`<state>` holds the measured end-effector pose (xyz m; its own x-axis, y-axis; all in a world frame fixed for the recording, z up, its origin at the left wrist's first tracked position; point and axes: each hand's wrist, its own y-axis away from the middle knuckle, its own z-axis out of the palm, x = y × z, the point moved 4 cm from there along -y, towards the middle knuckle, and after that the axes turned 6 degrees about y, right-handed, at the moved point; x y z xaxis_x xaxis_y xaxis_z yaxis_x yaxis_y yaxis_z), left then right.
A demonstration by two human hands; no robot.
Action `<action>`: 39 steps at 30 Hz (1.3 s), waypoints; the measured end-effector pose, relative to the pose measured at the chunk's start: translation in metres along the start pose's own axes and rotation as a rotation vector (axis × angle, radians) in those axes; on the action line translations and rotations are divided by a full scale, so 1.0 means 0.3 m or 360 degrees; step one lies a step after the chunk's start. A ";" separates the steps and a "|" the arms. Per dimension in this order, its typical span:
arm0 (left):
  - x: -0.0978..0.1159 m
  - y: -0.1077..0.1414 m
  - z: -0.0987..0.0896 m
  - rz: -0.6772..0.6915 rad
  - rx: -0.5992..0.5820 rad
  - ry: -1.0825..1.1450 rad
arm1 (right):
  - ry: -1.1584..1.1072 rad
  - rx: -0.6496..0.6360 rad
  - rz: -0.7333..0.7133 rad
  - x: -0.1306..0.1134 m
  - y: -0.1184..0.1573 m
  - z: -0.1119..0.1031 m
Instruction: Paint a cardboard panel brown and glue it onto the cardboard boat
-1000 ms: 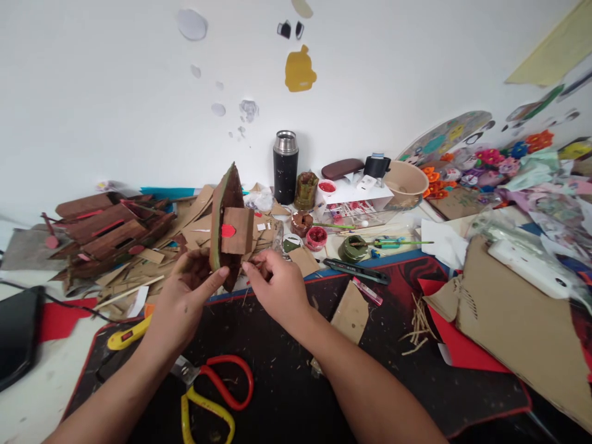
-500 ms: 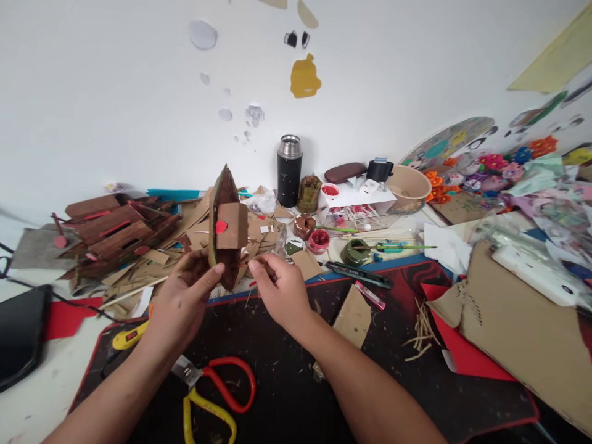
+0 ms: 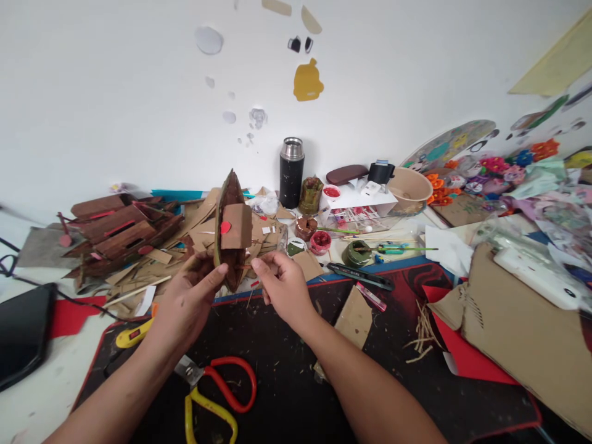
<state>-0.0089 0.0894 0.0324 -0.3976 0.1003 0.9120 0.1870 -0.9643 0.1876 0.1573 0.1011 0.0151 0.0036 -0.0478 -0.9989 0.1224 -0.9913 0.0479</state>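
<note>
A small cardboard boat (image 3: 237,227) with a brown cabin and a red patch stands nearly upright on end. My left hand (image 3: 192,293) grips its lower part, thumb on the hull's edge. Just right of the boat, my right hand (image 3: 283,285) pinches a thin reddish stick (image 3: 243,267) that reaches to the boat's lower inside. Whether the stick is fixed to the boat cannot be made out. Below the hands lie scissors (image 3: 222,394) with one red and one yellow handle. A yellow cutter (image 3: 133,334) lies left of my left forearm.
Brown model boats (image 3: 118,228) and cardboard scraps (image 3: 198,216) lie at the left. Behind stand a black flask (image 3: 291,176) and paint jars (image 3: 320,242). A black cutter (image 3: 361,275), a cardboard piece (image 3: 354,317) and a large cardboard sheet (image 3: 518,327) lie to the right.
The whole view has shifted slightly. The boat is still in my left hand, and the fingers of my right hand have changed their pose a little near the stick.
</note>
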 end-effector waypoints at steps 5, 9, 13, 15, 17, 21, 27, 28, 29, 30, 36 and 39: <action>0.001 0.000 0.004 -0.0012 0.0011 0.0022 | -0.0014 0.0000 -0.0015 0.001 -0.001 0.001; 0.003 0.001 0.009 -0.0031 -0.0020 0.0029 | -0.0058 -0.0015 0.0020 0.003 -0.002 0.002; -0.002 -0.001 0.008 -0.0023 -0.0049 0.0052 | -0.0006 -0.0023 0.0021 0.002 -0.001 0.000; -0.006 -0.002 0.005 -0.0027 -0.0052 0.0040 | -0.0004 -0.0022 0.0011 0.003 -0.001 0.000; -0.008 -0.002 0.002 -0.0025 -0.0059 0.0028 | 0.0009 -0.0015 0.0006 0.005 0.000 -0.001; -0.007 -0.002 0.000 -0.0016 -0.0062 0.0062 | 0.0022 -0.0018 0.0010 0.009 0.000 0.001; -0.009 -0.003 0.003 -0.0020 -0.0045 0.0067 | -0.0017 -0.0033 0.0003 0.009 -0.002 0.001; -0.010 -0.003 0.002 -0.0025 -0.0027 0.0080 | -0.0012 -0.0033 0.0002 0.010 -0.002 0.000; -0.010 -0.003 0.001 -0.0029 -0.0013 0.0091 | -0.0005 -0.0033 0.0001 0.011 -0.002 0.000; -0.011 -0.002 0.001 -0.0036 -0.0011 0.0095 | 0.0005 -0.0034 0.0001 0.012 -0.002 0.000; -0.009 -0.002 0.000 -0.0036 -0.0014 0.0086 | 0.0005 -0.0032 0.0011 0.012 -0.003 0.001; -0.009 -0.003 0.000 -0.0034 -0.0037 0.0077 | 0.0024 -0.0035 0.0009 0.011 -0.004 0.001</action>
<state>-0.0079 0.0900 0.0297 -0.4446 0.1092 0.8890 0.1573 -0.9676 0.1975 0.1569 0.1020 0.0118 0.0192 -0.0512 -0.9985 0.1443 -0.9881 0.0534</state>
